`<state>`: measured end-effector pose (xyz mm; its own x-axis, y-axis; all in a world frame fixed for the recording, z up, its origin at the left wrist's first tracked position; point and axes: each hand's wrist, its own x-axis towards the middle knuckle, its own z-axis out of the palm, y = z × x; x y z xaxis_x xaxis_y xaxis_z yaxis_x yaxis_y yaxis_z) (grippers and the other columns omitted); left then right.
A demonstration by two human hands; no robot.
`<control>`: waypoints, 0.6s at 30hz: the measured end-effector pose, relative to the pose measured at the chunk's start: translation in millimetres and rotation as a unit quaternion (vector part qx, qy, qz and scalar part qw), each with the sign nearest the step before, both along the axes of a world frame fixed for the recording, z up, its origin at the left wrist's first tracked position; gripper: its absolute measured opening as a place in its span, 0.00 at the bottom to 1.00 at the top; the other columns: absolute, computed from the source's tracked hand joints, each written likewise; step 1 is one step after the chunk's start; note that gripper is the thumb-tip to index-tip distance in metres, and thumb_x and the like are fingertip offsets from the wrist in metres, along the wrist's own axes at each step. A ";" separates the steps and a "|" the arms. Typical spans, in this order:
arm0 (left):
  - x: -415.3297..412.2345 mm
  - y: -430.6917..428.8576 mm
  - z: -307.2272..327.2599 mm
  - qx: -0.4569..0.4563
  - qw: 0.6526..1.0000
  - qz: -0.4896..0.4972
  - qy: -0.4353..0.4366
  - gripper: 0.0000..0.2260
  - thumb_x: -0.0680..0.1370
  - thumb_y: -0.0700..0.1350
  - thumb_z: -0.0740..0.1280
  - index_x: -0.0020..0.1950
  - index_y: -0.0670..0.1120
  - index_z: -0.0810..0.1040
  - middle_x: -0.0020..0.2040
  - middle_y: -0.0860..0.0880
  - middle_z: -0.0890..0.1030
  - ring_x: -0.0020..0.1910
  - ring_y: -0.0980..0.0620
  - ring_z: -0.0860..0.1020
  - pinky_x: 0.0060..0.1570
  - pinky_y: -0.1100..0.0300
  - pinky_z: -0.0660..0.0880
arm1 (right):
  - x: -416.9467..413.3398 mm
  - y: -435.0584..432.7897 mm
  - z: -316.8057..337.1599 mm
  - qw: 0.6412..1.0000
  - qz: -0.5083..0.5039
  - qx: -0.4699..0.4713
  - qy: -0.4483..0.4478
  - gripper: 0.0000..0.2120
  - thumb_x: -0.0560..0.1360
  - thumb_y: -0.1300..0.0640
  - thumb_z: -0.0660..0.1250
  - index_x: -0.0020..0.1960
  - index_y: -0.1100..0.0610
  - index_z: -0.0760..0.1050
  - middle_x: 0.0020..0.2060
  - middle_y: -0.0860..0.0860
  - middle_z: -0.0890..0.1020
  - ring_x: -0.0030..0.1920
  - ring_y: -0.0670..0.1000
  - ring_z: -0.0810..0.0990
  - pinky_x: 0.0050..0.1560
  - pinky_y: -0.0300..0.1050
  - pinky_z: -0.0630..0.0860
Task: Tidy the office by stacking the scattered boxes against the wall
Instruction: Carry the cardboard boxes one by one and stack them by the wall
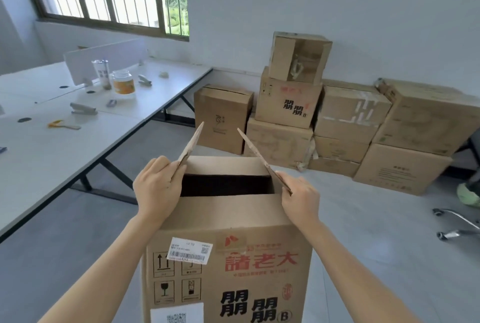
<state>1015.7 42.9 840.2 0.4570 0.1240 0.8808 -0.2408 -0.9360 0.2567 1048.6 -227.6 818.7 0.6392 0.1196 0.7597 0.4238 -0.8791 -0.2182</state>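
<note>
Both hands pinch side flaps of an open cardboard box (228, 257): left hand (155, 187) and right hand (301, 199) flank it evenly; the stacked boxes (285, 104) wait straight ahead along the wall (337, 10).

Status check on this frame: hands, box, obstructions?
Left hand pinches left flap, right hand pinches right flap. Box open, flaps up. Nothing seen between it and wall stack.

Nearest: open brown cardboard box (228, 257), left hand (157, 185) and right hand (301, 195) gripping its flaps; stacked brown cardboard boxes (337, 125) behind, against white wall (337, 10); long white desk (65, 146) left.
</note>
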 end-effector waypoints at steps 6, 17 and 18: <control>90.2 -2.5 -15.5 -0.001 1.000 0.016 0.015 0.15 0.75 0.43 0.62 0.31 0.37 0.79 0.26 0.45 0.70 0.32 0.51 0.64 0.23 0.60 0.62 | 93.4 8.2 -11.2 1.000 0.025 -0.011 -0.003 0.19 0.55 0.69 0.66 0.43 0.57 0.84 0.25 0.48 0.79 0.23 0.49 0.75 0.19 0.36 0.63; 289.2 50.0 -40.7 -0.020 0.999 -0.003 0.045 0.16 0.75 0.45 0.61 0.33 0.39 0.80 0.26 0.46 0.71 0.27 0.51 0.70 0.23 0.61 0.63 | 280.3 63.5 -20.3 0.998 0.016 -0.040 0.034 0.21 0.53 0.71 0.64 0.41 0.56 0.84 0.24 0.49 0.77 0.23 0.49 0.73 0.20 0.35 0.59; 308.6 55.8 -39.2 -0.021 0.999 -0.006 0.042 0.16 0.75 0.44 0.61 0.33 0.39 0.80 0.26 0.46 0.71 0.27 0.51 0.70 0.23 0.61 0.63 | 298.2 68.8 -18.4 0.998 0.011 -0.034 0.046 0.21 0.54 0.71 0.64 0.42 0.56 0.84 0.24 0.51 0.77 0.22 0.51 0.73 0.21 0.33 0.59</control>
